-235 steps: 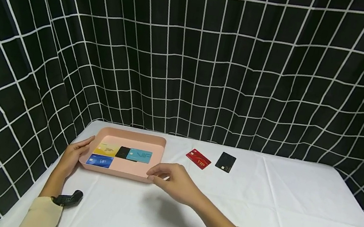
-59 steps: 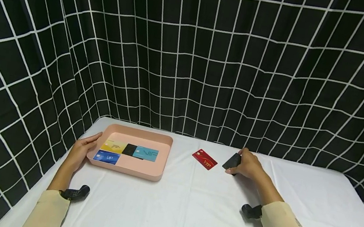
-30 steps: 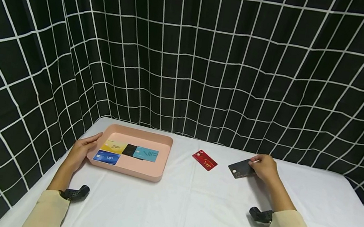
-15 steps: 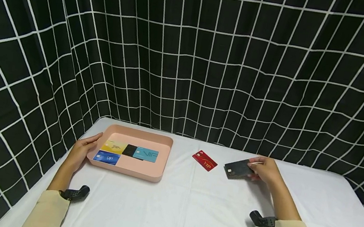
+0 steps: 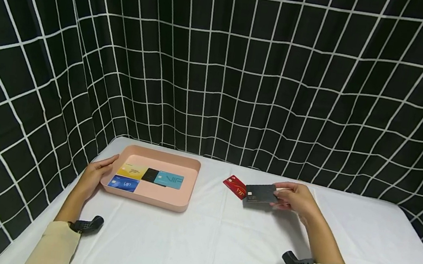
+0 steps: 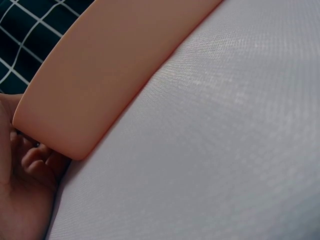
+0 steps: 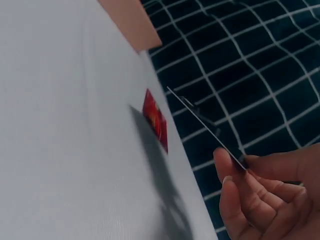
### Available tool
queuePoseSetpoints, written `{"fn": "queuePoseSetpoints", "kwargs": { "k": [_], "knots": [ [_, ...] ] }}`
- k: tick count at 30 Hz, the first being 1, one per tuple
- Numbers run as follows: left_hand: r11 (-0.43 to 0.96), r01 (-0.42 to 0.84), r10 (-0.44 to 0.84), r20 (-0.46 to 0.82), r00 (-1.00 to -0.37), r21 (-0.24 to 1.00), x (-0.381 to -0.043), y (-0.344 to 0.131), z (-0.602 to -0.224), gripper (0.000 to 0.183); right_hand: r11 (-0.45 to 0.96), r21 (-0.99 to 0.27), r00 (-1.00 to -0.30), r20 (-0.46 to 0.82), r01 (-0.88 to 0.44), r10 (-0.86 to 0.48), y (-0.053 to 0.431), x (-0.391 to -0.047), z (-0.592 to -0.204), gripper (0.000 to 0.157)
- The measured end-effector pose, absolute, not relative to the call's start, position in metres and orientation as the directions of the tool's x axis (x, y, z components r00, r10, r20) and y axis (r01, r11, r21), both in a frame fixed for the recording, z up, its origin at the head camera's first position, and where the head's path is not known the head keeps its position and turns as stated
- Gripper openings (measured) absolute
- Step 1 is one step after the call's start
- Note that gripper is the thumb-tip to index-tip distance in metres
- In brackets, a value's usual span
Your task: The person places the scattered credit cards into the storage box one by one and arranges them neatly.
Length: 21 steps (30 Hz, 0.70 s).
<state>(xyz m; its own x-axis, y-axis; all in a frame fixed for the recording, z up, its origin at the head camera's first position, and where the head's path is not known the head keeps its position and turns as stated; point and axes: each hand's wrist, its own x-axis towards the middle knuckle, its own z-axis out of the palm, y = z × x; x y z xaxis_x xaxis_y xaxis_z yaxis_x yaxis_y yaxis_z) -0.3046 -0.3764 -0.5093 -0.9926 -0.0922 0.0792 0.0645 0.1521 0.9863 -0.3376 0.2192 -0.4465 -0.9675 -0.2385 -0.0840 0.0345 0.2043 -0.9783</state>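
My right hand (image 5: 292, 198) pinches a dark grey bank card (image 5: 259, 193) by its right end, thumb against fingers. In the right wrist view the card (image 7: 205, 126) appears nearly edge-on, raised above the cloth, with its shadow below. From the head it overlaps the right corner of a red VIP card (image 5: 233, 185) lying on the table. At the left, my left hand (image 5: 91, 178) grips the side of a pink tray (image 5: 169, 200); the left wrist view has curled fingers (image 6: 35, 162) at the tray's corner. Inside lie a yellow card (image 5: 131, 170), a blue one (image 5: 123, 183), and a teal one (image 5: 169, 180) partly covering a black card (image 5: 150, 175).
A white cloth (image 5: 186, 254) covers the table. Behind and at both sides hangs a black curtain (image 5: 234, 85) with a white grid, close to the table's back edge. Each wrist wears a small black camera, such as the right one (image 5: 297, 262).
My right hand took hold of the dark card on the table, lifted it and moved it left over the red card. The left hand stays at the tray, whose cards lie as before.
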Motion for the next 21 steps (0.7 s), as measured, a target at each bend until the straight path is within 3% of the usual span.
{"fn": "queuePoseSetpoints", "kwargs": {
  "k": [21],
  "knots": [
    [0.156,0.065,-0.084,0.078,-0.993,0.986,-0.305,-0.377,-0.509,0.047,0.172,-0.985,-0.937,-0.077,0.018,-0.341,0.176,-0.316,-0.431,0.042]
  ]
}}
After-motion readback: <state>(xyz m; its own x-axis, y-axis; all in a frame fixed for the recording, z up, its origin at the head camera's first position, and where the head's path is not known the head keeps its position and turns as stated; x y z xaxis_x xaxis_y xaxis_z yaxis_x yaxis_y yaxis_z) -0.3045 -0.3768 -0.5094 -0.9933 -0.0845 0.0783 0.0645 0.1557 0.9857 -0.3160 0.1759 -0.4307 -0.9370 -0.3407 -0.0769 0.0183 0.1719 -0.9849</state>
